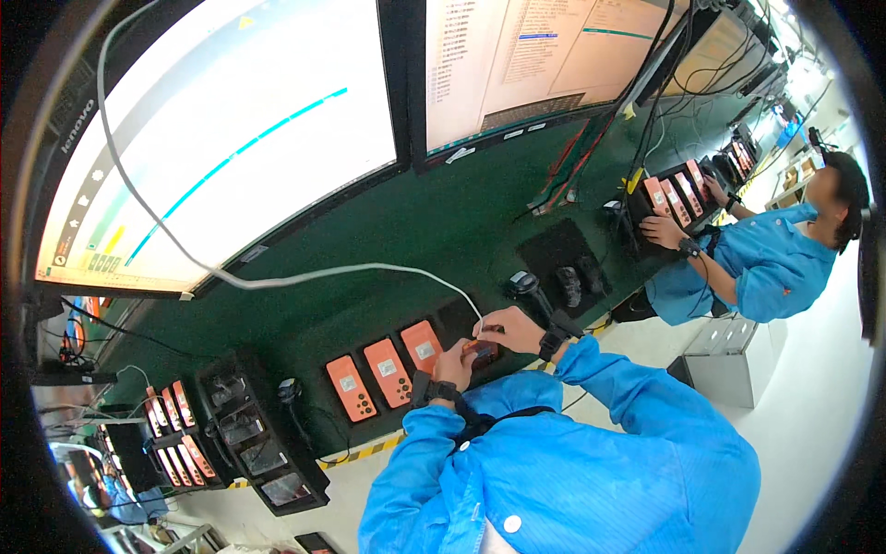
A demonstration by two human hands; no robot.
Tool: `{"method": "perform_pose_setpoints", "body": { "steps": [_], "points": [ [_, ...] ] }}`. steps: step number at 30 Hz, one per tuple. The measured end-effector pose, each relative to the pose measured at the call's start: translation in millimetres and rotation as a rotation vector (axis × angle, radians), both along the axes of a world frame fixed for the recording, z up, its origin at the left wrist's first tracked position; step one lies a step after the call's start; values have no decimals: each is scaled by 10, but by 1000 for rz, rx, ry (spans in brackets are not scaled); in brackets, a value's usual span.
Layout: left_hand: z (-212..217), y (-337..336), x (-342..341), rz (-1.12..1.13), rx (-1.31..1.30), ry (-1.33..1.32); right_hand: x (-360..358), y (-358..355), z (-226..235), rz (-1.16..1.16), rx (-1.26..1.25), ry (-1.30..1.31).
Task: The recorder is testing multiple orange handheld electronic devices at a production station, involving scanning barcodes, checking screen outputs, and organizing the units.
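In my left hand (453, 367) is an orange phone (484, 351), held low over the bench's front edge with my fingers closed round it. My right hand (513, 330) pinches the end of a white cable (351, 268) against that phone. Whether the plug sits in the port is hidden by my fingers. The cable runs up and left in a long loop across the large monitor. Left of my hands, three orange phones lie in a row on a dark mat: a left one (351, 388), a middle one (387, 372) and a right one (422, 347), partly behind my hand.
Two bright monitors (240, 138) (535, 65) stand along the back. A handheld scanner (526, 284) and a black mouse (611, 208) are to my right. At left sit a black compartment tray (263, 443) and another scanner (290, 391). A co-worker (748, 254) handles a tray of orange phones.
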State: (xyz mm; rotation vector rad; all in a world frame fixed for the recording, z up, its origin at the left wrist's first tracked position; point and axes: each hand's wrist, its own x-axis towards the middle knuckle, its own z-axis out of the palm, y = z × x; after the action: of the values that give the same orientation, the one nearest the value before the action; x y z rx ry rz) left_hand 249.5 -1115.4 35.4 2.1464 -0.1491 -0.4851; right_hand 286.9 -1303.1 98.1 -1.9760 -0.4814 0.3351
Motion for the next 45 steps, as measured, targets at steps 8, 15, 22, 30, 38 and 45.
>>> {"method": "perform_pose_setpoints", "body": {
  "steps": [8, 15, 22, 30, 38, 45],
  "points": [
    [62, -44, -60, 69, -13, -33, -34, 38, 15, 57, -118, -195],
    [-78, 159, -556, 597, -32, -104, 539, 129, -492, 35, -132, 7],
    [-927, 1087, -2749, 1221, -116, 239, 642, 641, -1028, -278, -302, -478],
    [-1597, 1277, -5372, 1945, -269, 768, -1176, 1446, -1101, 145, -59, 126],
    [-1408, 2425, -6000, 1893, -680, 442, -2545, 1997, -1806, 332, -576, 405],
    [-443, 4296, -5819, 1593, -603, -93, -3107, 3957, -2176, 428, -943, 283]
  ]
}}
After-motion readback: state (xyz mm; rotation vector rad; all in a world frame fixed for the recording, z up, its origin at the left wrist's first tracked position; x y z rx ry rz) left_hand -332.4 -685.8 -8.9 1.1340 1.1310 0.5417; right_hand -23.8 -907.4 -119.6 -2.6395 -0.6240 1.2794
